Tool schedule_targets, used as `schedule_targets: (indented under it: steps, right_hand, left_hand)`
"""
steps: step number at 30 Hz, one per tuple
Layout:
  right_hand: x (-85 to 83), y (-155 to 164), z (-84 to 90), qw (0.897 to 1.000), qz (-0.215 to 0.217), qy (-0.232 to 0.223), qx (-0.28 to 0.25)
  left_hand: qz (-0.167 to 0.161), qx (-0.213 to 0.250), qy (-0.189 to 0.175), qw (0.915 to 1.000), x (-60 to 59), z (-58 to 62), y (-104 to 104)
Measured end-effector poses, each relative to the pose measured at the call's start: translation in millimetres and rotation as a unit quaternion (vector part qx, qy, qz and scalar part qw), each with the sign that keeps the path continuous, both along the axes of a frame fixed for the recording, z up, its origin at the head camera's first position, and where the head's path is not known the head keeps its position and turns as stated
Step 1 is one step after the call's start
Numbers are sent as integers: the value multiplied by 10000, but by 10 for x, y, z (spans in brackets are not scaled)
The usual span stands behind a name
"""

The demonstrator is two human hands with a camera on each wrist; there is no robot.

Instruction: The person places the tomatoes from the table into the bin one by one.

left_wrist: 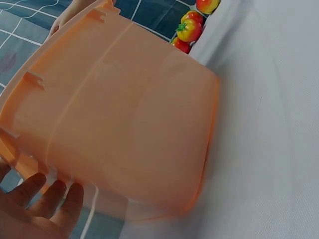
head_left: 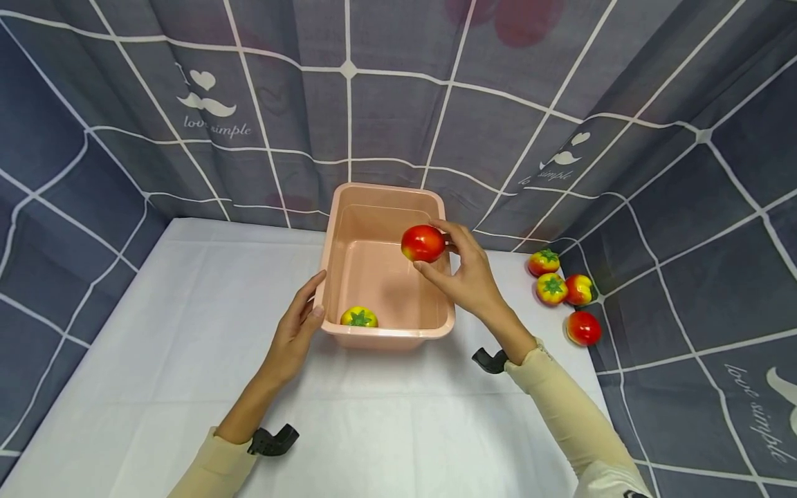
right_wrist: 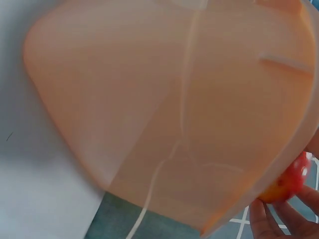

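- My left hand [head_left: 297,325] lies flat-fingered against the outer left wall of the pink tub [head_left: 373,330], at about 8 o'clock of it, pressing and not curled round anything. If that steadying push slackens, I judge the light tub could slide on the white surface [head_left: 156,332].
- A yellow-green tomato [head_left: 358,317] already lies inside the tub at its near-left corner, about 7 o'clock. A fruit dropped from height might knock it or bounce.
- My right hand [head_left: 465,273] pinches a red tomato [head_left: 423,243] in its fingertips, held over the tub's right rim at roughly 2 o'clock. The grip is only by the tips; the smooth skin could slip, and being so near the rim it could strike the edge and roll outside.
- At 3 o'clock, well apart from the tub, four more tomatoes [head_left: 551,288] sit where the surface meets the checked cloth [head_left: 685,207]. Nothing stands between hand and tub.
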State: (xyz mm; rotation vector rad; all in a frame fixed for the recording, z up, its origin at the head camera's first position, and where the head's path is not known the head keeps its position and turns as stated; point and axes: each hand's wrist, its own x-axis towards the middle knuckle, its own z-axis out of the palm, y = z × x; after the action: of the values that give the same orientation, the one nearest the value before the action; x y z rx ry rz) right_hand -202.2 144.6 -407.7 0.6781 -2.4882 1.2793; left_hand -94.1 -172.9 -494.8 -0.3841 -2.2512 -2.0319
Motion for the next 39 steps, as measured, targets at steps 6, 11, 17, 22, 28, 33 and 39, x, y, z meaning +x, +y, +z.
schedule_targets:
  steps: [6,11,17,22,28,33,39]
  right_hand:
    - [6,17,-14,9996,9,82,-257]
    - [14,49,-21,9990,-48,210,-387]
    - [8,92,-66,9978,-107,267,-599]
    - [8,139,-120,9971,-162,195,-723]
    - [21,250,-149,9956,-340,187,-855]
    - [36,429,-214,9948,-634,179,-778]
    - [84,721,-348,9912,-1098,-21,-740]
  left_hand:
    - [-2,-39,-25,10000,1,15,8]
    - [10,-48,-31,10000,6,26,6]
    - [24,-77,-23,10000,-1,13,3]
    - [46,-48,18,10000,-9,-7,7]
    - [70,-18,7,10000,-4,7,16]
    - [43,38,47,10000,-6,11,16]
    - [6,67,82,9999,-4,3,12]
